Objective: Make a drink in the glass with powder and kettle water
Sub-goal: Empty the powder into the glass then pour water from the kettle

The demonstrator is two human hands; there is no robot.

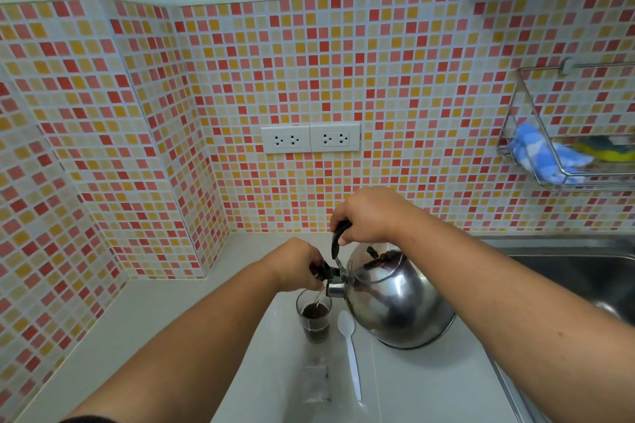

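The person's right hand (369,216) has its fingers wrapped tight around the black handle of a rounded, shiny steel kettle (398,302), which is tipped toward the left with its base edge on the pale grey bench (429,385). The left hand (298,263) has its fingers pinched on the black spout cap (324,272), holding it up off the spout. A thin stream of water (319,299) falls from the spout into a small clear drinking glass (313,318) that stands upright on the bench just left of the kettle and directly under the spout. The glass holds dark brown liquid, filled to roughly the upper half.

A white plastic spoon (350,350) lies flat on the bench just beside the glass, bowl toward the kettle, handle pointing toward the person. A small clear plastic sachet (315,383) lies nearer the person, in front of the glass.

Behind, 2 white wall sockets (310,138) sit in the orange, red and cream mosaic tiles. At right, a wire rack (536,161) holds a blue and white cloth (543,154) above a steel sink (584,271).
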